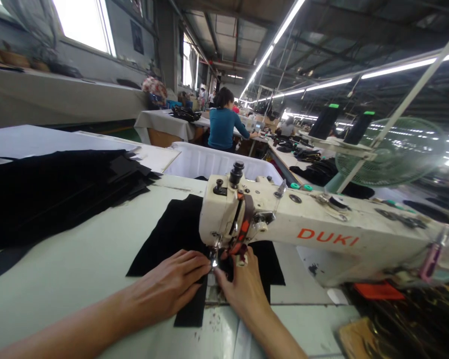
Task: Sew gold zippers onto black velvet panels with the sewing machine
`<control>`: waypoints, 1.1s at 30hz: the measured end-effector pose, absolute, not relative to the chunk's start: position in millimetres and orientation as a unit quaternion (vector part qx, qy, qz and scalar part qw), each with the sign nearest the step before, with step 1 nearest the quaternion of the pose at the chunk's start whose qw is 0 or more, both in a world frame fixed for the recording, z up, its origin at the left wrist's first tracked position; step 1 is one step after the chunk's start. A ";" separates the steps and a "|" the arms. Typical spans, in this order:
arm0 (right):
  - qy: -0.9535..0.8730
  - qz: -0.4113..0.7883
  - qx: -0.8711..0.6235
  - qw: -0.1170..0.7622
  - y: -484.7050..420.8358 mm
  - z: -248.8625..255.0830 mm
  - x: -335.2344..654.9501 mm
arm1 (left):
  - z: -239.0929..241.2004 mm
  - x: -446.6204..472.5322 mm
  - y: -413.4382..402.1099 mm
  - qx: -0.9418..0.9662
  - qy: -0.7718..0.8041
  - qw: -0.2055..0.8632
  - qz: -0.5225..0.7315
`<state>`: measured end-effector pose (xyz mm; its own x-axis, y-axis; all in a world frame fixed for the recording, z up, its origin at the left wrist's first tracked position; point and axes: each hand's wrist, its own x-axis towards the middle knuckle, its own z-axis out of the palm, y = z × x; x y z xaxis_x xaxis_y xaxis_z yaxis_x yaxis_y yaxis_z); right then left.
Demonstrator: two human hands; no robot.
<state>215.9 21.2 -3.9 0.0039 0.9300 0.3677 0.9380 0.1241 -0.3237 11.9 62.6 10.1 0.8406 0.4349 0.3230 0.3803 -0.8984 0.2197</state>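
A white sewing machine [247, 214] with orange lettering stands over the worktable. Black fabric [168, 234] lies beneath its head and spreads out to both sides of the needle area. My left hand [175, 281] rests flat on the fabric just left of the presser foot [214, 260], fingertips close to it. On the right, my right hand [245, 284] presses on the fabric with thumb and fingers apart; the machine head partly covers its fingertips. A narrow black strip [190, 311] hangs toward me below my left hand.
Stacked black fabric pieces [60, 192] lie at the left. Behind the machine is a white plastic bin [194, 157]. Thread cones [324, 122] and a green fan [392, 149] stand at the right. Pink-handled snips [430, 262] are by the machine arm. A person in blue [222, 127] works ahead.
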 end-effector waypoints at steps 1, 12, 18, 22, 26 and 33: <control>-0.704 -0.013 -0.667 0.243 21.4 -4.6 214.6 | 9.0 11.7 61.9 0.956 0.213 0.072 0.186; -0.698 -0.072 -0.682 0.205 50.2 -10.0 208.6 | 4.8 11.0 63.1 0.965 0.192 0.031 0.178; -0.741 -0.099 -0.630 0.211 44.8 -3.9 225.4 | 4.8 10.9 62.3 0.962 0.195 0.031 0.188; -0.782 -0.129 -0.568 0.222 11.8 10.3 240.5 | 7.1 12.7 60.0 0.960 0.190 0.034 0.201; -0.850 -0.113 -0.448 0.253 6.1 1.6 241.6 | 11.7 14.7 55.9 0.960 0.192 0.034 0.201; -0.845 -0.085 -0.456 0.266 14.0 -20.2 236.0 | 8.3 17.3 63.9 0.959 0.198 0.023 0.201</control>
<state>236.0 14.0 -20.2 -0.4427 0.7251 0.5276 0.8156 0.5700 -0.0991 17.3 63.9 8.3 0.8405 0.3895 0.3767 0.3707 -0.9204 0.1245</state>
